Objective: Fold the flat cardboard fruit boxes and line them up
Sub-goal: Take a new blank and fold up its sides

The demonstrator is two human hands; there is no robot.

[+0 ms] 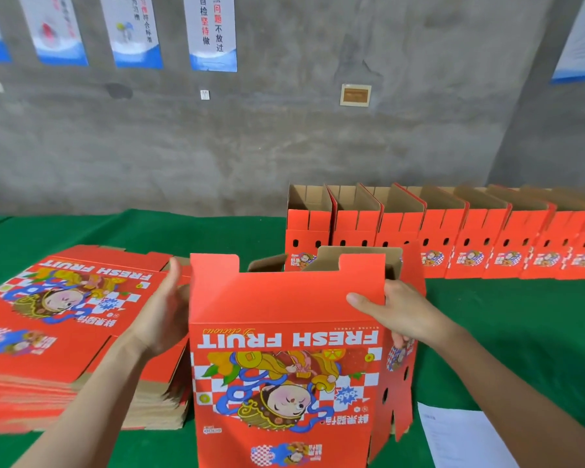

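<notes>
A red "FRESH FRUIT" cardboard box (284,332) stands opened into shape at the centre of the green table, print upside down toward me, its bottom flaps up and open. My left hand (163,315) presses flat against its left side, fingers straight. My right hand (395,312) grips the upper right corner, thumb on the front panel and fingers round the side. A thick stack of flat boxes (65,332) lies to the left. A row of several folded boxes (453,238) stands along the far right of the table.
The green table (504,349) runs to a grey concrete wall with posters. A white sheet of paper (460,437) lies at the near right, beside the held box. Bare green cloth shows at the far left, behind the flat stack.
</notes>
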